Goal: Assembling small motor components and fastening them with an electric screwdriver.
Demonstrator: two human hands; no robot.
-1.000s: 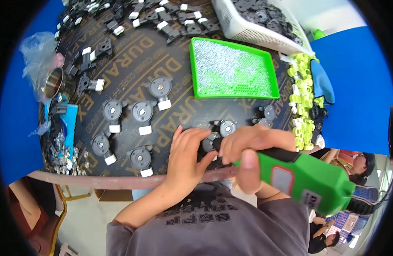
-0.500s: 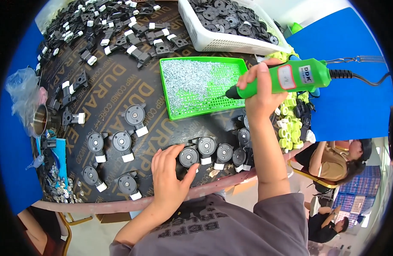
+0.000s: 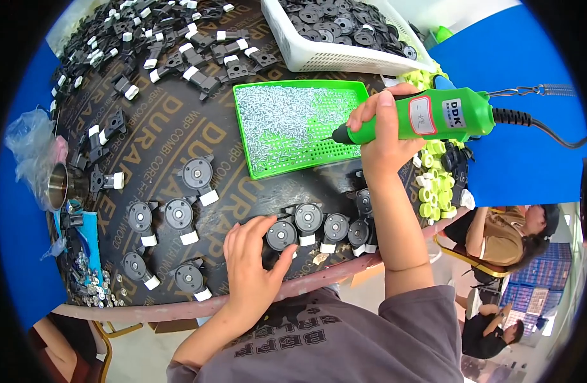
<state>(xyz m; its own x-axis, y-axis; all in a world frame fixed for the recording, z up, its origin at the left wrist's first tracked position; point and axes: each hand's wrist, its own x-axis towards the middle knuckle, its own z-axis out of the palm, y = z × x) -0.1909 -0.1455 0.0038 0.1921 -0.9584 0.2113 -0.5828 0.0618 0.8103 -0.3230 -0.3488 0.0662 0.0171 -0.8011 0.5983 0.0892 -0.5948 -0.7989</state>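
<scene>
My left hand (image 3: 247, 255) rests at the table's near side, thumb and fingers curled round a black disc-shaped part (image 3: 281, 235) with a metal centre. In my right hand (image 3: 384, 137) is a green electric screwdriver (image 3: 453, 115), held sideways, its thin bit pointing left over a green perforated tray (image 3: 306, 168) of small silvery screws. I cannot make out whether the tip carries a screw. Beside the gripped part, several similar black discs with white tabs (image 3: 308, 217) stand in a cluster, partly behind my right forearm. More such parts (image 3: 179, 213) lie to the left.
A white basket (image 3: 332, 64) of black discs stands at the back. Black brackets with white ends (image 3: 201, 80) are heaped far left. Yellow-green rings (image 3: 427, 195) lie right of my forearm. A metal cup (image 3: 57, 185) stands left. The screwdriver's cable (image 3: 555, 142) runs off right. Other people sit beyond.
The screwdriver and my right hand have shifted slightly left, and its thin bit now shows clearly above the tray. My left hand keeps its place round the black part.
</scene>
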